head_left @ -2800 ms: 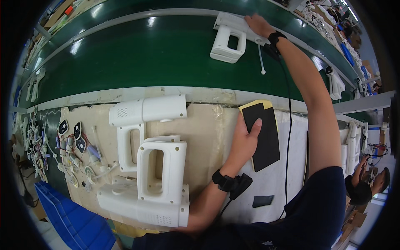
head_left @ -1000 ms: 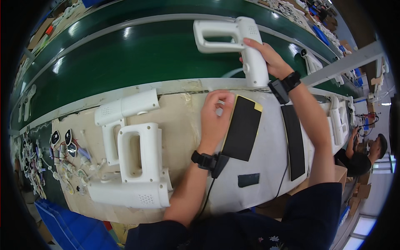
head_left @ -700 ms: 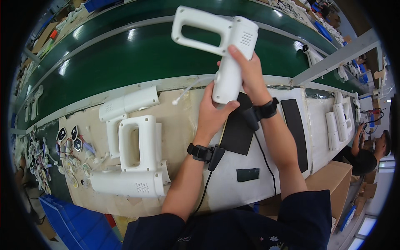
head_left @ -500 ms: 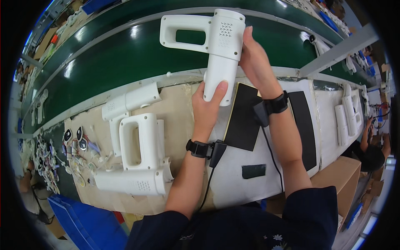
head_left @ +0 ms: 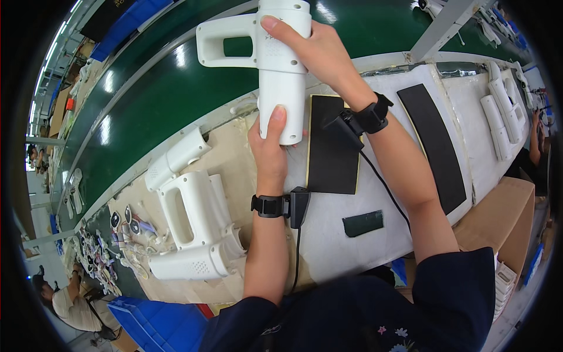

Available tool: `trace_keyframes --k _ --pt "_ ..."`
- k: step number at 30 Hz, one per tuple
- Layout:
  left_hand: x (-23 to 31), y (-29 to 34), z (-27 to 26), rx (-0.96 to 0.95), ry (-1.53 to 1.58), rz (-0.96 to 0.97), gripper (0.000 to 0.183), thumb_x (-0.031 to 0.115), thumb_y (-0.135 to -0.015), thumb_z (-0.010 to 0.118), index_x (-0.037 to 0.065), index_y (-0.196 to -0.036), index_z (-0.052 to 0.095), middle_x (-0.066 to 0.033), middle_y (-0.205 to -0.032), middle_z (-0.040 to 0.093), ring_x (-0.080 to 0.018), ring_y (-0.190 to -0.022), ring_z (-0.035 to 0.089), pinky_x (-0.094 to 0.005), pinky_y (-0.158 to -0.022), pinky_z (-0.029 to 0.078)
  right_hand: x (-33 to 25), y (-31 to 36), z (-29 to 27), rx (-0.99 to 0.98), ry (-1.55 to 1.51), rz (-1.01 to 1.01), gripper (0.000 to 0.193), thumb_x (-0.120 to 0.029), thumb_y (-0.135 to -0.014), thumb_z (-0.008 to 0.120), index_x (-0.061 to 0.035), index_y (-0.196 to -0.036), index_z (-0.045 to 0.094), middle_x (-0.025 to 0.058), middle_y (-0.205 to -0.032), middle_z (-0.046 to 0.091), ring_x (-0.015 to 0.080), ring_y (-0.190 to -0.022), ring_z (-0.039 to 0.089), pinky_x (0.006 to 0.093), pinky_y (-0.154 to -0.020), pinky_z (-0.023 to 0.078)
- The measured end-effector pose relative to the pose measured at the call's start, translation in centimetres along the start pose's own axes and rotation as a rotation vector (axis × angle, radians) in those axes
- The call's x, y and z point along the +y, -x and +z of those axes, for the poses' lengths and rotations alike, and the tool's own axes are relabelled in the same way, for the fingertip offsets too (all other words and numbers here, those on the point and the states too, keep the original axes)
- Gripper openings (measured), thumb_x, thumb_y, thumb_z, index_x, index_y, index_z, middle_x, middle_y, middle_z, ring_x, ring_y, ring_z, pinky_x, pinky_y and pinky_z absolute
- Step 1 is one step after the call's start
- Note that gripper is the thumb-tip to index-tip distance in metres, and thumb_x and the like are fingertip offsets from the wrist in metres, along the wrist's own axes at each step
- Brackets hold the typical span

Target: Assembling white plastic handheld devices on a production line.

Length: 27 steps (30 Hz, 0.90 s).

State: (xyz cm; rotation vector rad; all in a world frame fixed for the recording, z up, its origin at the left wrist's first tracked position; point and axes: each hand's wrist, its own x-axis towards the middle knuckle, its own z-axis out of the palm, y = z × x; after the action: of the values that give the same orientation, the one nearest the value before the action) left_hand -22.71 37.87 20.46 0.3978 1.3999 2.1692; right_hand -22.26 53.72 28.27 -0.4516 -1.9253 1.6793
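Both hands hold up a white plastic appliance housing [head_left: 280,97] with a side handle loop and small vent slots, at the far side of the bench. My left hand [head_left: 271,141] is wrapped round its lower tube end, thumb on top. Higher up, my right hand [head_left: 319,53] grips the wide body from the right, its thumb lying across the vents and hiding some of them. The housing's top end runs out of the picture. On the bench to the left lie more white housings [head_left: 190,261], loop handles upward.
Black foam sheets [head_left: 333,146] and a dark green patch [head_left: 363,223] lie on the bench. Wired small parts [head_left: 102,258] cluster at left. Beyond runs a green conveyor [head_left: 158,100]. Blue crate [head_left: 155,320] and cardboard box [head_left: 492,211] stand near. Another person [head_left: 70,302] is at lower left.
My view has turned. My right hand has gone from steadying the housing's right side with an open palm to gripping over its front. My left hand keeps its hold.
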Motion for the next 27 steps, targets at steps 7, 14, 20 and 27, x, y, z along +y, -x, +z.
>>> trace_keyframes --k 7,14,20,27 --pt "-0.9 -0.5 -0.5 0.196 -0.237 0.151 0.049 0.042 -0.100 0.046 -0.003 -0.113 0.057 -0.0087 -0.083 0.063 -0.0137 -0.065 0.062 -0.0246 -0.053 0.046 3.1 0.9 0.5 -0.659 0.054 0.305 0.074 -0.057 -0.079 0.068 0.0037 -0.120 0.059 0.0127 -0.104 0.067 0.0197 -0.094 0.064 0.0303 -0.075 0.052" --pt "-1.4 -0.9 -0.4 0.062 -0.101 0.180 0.054 0.041 -0.105 0.033 -0.005 -0.128 0.049 -0.0130 -0.088 0.066 -0.0149 -0.071 0.061 -0.0284 -0.066 0.050 6.0 -1.1 0.2 -0.385 -0.363 0.503 0.056 -0.050 -0.089 0.059 0.0006 -0.115 0.056 0.0107 -0.094 0.066 0.0205 -0.082 0.068 0.0325 -0.071 0.056" --pt "-1.3 -1.2 -0.5 0.104 -0.148 0.119 0.044 0.034 -0.103 0.044 -0.005 -0.119 0.054 -0.0115 -0.086 0.066 -0.0140 -0.071 0.061 -0.0276 -0.066 0.050 6.3 -2.0 -1.8 -0.334 -0.494 0.565 0.057 -0.049 -0.092 0.056 0.0014 -0.119 0.049 0.0137 -0.093 0.065 0.0252 -0.073 0.069 0.0404 -0.064 0.061" --pt "-1.5 -1.1 -0.6 0.120 -0.106 0.123 0.036 0.030 -0.102 0.048 -0.003 -0.113 0.058 -0.0094 -0.083 0.066 -0.0124 -0.069 0.060 -0.0260 -0.065 0.049 8.0 -3.8 -4.9 -0.329 -0.468 0.528 0.044 -0.032 -0.085 0.072 0.0015 -0.108 0.057 0.0096 -0.089 0.063 0.0189 -0.068 0.061 0.0320 -0.068 0.053"
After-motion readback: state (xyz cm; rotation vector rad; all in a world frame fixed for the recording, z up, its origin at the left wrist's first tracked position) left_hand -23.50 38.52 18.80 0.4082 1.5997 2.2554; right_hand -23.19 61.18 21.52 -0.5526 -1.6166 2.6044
